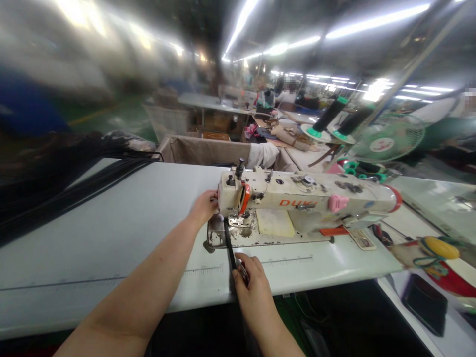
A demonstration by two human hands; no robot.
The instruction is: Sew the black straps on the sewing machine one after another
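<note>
A cream sewing machine (267, 196) with an orange brand name stands on the pale table. A narrow black strap (229, 243) runs from under its needle area toward me and over the table's front edge. My left hand (205, 209) is at the left end of the machine head, fingers curled; their tips are partly hidden behind it, so what they grip cannot be made out. My right hand (253, 283) is closed near the front edge, with the strap at its thumb and fingertips. A small metal tool (244, 273), its kind unclear, shows inside that hand.
Black strips (111, 173) lie across the table's left side. Behind the machine is a fabric-lined bin (208, 148). Thread cones (329, 116) and a green fan (388, 141) stand at back right. A dark phone-like slab (424, 303) lies lower right.
</note>
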